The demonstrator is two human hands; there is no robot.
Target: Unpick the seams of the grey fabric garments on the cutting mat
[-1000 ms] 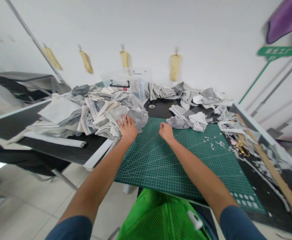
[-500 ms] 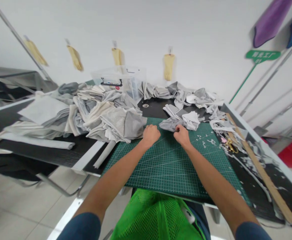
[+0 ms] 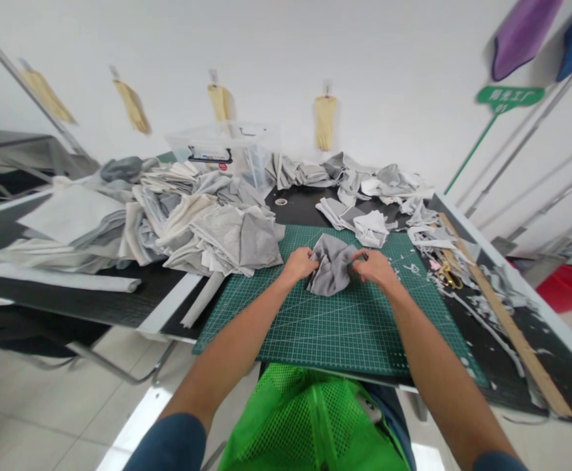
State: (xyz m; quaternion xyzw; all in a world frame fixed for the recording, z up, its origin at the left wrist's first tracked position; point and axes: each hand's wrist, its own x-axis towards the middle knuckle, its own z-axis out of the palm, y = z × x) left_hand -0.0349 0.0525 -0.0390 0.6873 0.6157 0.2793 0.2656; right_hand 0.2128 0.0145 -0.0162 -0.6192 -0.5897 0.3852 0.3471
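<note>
A crumpled piece of grey cloth (image 3: 333,265) lies on the green cutting mat (image 3: 315,333), between my two hands. My left hand (image 3: 301,264) pinches the cloth's left edge with its fingers closed. My right hand (image 3: 376,268) is at the cloth's right edge, fingers curled, and a small dark object (image 3: 365,256) shows among them; its kind is too small to make out. Just beyond the cloth lie more light grey and white cloth pieces (image 3: 371,229). To the left, a large heap of grey and cream cloth (image 3: 217,235) overlaps the mat's edge.
Gold-handled scissors (image 3: 448,276), cloth scraps and a long wooden ruler (image 3: 506,314) lie right of the mat. A clear plastic box (image 3: 251,157) stands behind the heap. A tape roll (image 3: 280,202) lies on the black table. A red bin (image 3: 567,288) is at far right.
The grey cloth has come toward me onto the mat, away from the white pieces. My left hand has moved right to its edge, and my right hand has shifted slightly right.
</note>
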